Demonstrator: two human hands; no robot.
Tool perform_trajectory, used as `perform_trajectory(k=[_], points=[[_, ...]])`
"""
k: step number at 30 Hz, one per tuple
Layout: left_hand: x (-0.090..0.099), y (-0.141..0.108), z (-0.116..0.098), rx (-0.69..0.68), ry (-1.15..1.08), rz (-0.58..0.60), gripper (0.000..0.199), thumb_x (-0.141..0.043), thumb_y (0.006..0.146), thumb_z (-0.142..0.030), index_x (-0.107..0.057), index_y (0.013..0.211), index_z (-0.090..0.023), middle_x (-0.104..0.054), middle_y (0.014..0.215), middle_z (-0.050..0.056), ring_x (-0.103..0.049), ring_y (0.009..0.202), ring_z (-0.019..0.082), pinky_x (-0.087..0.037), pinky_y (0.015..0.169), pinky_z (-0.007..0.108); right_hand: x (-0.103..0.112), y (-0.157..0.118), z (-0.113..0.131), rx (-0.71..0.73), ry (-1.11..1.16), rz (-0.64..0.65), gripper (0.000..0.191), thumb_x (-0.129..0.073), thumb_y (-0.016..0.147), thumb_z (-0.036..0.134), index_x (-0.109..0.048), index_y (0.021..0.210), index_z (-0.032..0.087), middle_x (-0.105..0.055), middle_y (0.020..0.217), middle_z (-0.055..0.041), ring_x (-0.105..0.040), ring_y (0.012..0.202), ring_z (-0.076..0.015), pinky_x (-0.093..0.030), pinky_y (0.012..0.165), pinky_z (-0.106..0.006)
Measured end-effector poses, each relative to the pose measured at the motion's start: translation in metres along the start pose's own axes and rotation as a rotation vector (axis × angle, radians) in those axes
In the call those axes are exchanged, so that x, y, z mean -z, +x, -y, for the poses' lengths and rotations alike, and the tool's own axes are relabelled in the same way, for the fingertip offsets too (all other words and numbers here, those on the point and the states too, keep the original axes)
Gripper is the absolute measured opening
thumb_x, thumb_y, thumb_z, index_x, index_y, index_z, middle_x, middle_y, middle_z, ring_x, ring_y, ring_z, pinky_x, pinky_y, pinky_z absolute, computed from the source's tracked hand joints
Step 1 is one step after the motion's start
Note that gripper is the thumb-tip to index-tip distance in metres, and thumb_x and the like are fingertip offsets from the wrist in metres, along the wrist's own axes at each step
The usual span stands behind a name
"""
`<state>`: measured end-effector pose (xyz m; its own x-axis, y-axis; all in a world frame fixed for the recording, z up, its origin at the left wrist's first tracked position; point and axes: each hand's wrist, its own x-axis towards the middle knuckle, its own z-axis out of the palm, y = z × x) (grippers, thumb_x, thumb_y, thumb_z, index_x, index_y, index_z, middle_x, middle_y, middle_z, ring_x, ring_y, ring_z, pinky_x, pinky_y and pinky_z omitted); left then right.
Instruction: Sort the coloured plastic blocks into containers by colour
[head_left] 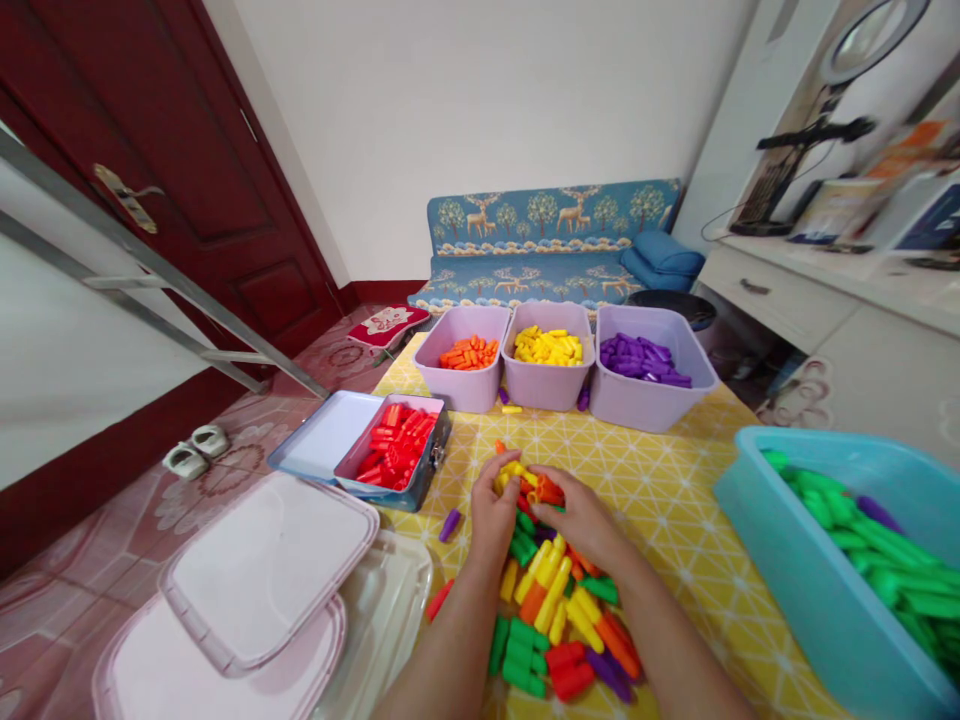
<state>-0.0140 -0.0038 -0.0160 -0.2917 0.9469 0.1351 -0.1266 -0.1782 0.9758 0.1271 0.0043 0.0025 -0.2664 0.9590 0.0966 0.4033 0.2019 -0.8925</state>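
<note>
Over the far end of a mixed pile of bullet-shaped plastic pieces (pixel 551 585), both my hands are close together. My left hand (pixel 493 505) is curled, thumb and fingers closed around yellow plastic pieces (pixel 516 470). Facing it, my right hand (pixel 581 515) has its fingers bent around orange plastic pieces (pixel 546 490); the exact grip is partly hidden. Between my forearms lie yellow, green, orange, red and purple pieces, some joined in rows. A lone purple piece (pixel 450 525) rests left of my left hand.
Three lilac bins hold orange (pixel 459 383), yellow (pixel 546 388) and purple (pixel 637 402) pieces. An open tin box (pixel 442 450) contains red ones. At right stands a turquoise bin (pixel 780 560) of green pieces. Lids (pixel 274 570) overlap at left on the yellow patterned tablecloth (pixel 675 480).
</note>
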Motion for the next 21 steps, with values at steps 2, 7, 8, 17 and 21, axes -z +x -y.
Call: perform_trajectory(k=[2,7,8,17,21], points=[[0.0,0.0,-0.004,0.054,-0.198,-0.016,0.037,-0.057,0.071,-0.017,-0.069,0.106,-0.018,-0.068,0.115,0.008,-0.059,0.112,0.024,-0.043,0.1,0.038,-0.008,0.0,0.004,0.022,0.15,0.039,0.054,-0.066,0.072,0.02,-0.058,0.125,0.024,-0.06,0.131,-0.0059,-0.056,0.119,-0.0229,-0.04,0.104,-0.041],[0.003,-0.001,-0.014,0.088,-0.532,-0.016,0.045,-0.052,0.071,-0.021,-0.065,0.113,-0.017,-0.065,0.124,0.011,-0.059,0.116,0.026,-0.045,0.1,0.039,-0.009,-0.001,0.005,0.012,0.211,0.061,0.041,-0.066,0.078,0.03,-0.063,0.117,0.021,-0.067,0.119,-0.0072,-0.063,0.107,-0.0226,-0.048,0.096,-0.039],[0.004,-0.001,-0.015,0.099,-0.548,0.001,0.046,-0.052,0.071,-0.022,-0.063,0.115,-0.017,-0.063,0.126,0.011,-0.059,0.117,0.027,-0.044,0.101,0.04,-0.009,0.0,0.005,0.009,0.199,0.051,0.037,-0.066,0.078,0.032,-0.065,0.114,0.02,-0.069,0.115,-0.0076,-0.064,0.104,-0.0229,-0.049,0.094,-0.039],[0.001,-0.002,-0.011,0.005,-0.472,0.184,0.048,-0.048,0.07,-0.021,-0.066,0.114,-0.016,-0.065,0.123,0.012,-0.058,0.119,0.029,-0.04,0.105,0.045,-0.012,0.002,0.003,0.047,0.106,-0.042,0.02,-0.061,0.082,0.032,-0.068,0.097,0.02,-0.072,0.091,-0.0046,-0.066,0.081,-0.0191,-0.052,0.077,-0.031],[0.0,-0.003,-0.01,-0.003,-0.323,0.219,0.05,-0.047,0.068,-0.016,-0.067,0.114,-0.016,-0.067,0.12,0.01,-0.059,0.117,0.027,-0.042,0.103,0.042,-0.013,0.002,0.003,0.04,0.164,-0.083,0.024,-0.062,0.081,0.033,-0.066,0.1,0.019,-0.072,0.091,-0.0051,-0.066,0.08,-0.0191,-0.052,0.075,-0.031]])
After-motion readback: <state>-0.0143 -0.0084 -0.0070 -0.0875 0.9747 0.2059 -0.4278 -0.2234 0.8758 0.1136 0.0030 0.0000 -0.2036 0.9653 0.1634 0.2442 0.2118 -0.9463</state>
